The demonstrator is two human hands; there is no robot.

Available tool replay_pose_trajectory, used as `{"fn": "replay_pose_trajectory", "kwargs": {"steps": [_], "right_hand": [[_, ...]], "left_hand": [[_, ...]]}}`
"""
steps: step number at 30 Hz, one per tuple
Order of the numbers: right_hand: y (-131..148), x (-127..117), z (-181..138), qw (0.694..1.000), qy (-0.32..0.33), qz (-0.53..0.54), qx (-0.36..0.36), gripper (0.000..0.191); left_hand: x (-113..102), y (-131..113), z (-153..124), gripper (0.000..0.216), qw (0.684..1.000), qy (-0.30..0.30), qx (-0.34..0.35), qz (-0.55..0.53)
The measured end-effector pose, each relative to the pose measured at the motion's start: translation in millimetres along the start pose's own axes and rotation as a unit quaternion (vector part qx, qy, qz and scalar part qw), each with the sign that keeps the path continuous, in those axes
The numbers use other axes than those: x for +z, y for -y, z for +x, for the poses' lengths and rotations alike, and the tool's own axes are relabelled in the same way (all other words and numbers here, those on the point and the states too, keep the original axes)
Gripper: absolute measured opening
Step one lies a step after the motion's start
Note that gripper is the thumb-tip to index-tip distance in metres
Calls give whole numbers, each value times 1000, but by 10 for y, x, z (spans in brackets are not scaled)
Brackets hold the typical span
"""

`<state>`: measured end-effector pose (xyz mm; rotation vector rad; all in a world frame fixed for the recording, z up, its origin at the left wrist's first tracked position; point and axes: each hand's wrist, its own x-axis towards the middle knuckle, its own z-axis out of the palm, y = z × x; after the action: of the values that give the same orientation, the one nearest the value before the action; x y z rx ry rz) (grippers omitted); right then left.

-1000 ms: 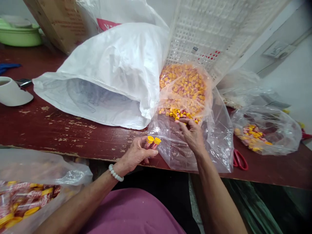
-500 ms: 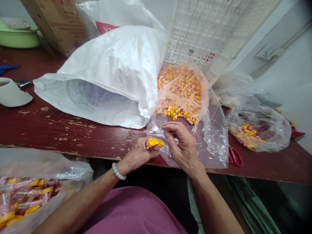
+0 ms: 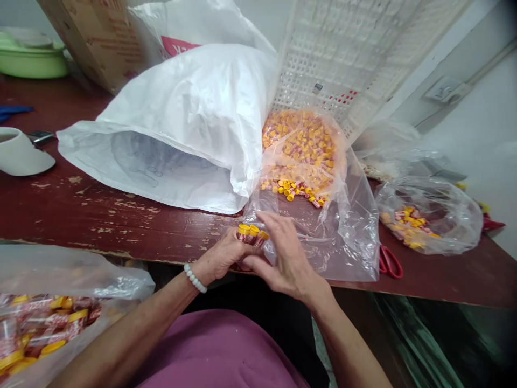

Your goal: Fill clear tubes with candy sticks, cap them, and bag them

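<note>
The single head-worn camera looked forward and down across the table [image 3: 72,210], close above the left hand [image 3: 220,257] and right hand [image 3: 285,261] at lower centre.

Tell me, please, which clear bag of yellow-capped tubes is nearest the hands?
The middle bag, beside the right hand; the right-hand bag lies apart, the lower-left bag off the table.

Worn dark-red wooden table [image 3: 81,215] against a pale wall [image 3: 484,134], with perhaps a switch plate [image 3: 444,89], in soft light.
</note>
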<state>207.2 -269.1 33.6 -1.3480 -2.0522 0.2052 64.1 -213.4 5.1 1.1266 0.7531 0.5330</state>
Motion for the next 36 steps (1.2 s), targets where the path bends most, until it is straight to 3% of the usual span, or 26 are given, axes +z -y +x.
{"fn": "replay_pose_trajectory", "kwargs": {"steps": [1,3,7,10,17,21,31,34,36], "right_hand": [[15,45,-16,999,32,-13,-5,78],[33,168,-46,998,54,-33,4,84],[18,348,-57,999,12,-38,9,64],[19,331,-22,1000,10,-15,-5,65],[-12,241,-98,995,-26,82,58,99],[-46,310,-181,990,-3,127,56,92],[74,276,-143,992,-46,87,82,70],[100,296,-162,986,-14,130,102,71],[93,334,-150,975,33,188,115,83]], "left_hand": [[-5,18,2,15,1000,8,15,-20],[2,59,4,18,999,19,31,-41],[44,104,3,20,997,6,31,-64],[63,81,-17,20,996,5,50,-76],[31,41,-113,28,972,0,-11,-234],[17,92,-157,25,955,12,-42,-292],[52,86,-186,22,933,19,-72,-352],[72,48,-270,23,932,11,-48,-358],[-2,-2,-377,22,943,8,-26,-331]]}}
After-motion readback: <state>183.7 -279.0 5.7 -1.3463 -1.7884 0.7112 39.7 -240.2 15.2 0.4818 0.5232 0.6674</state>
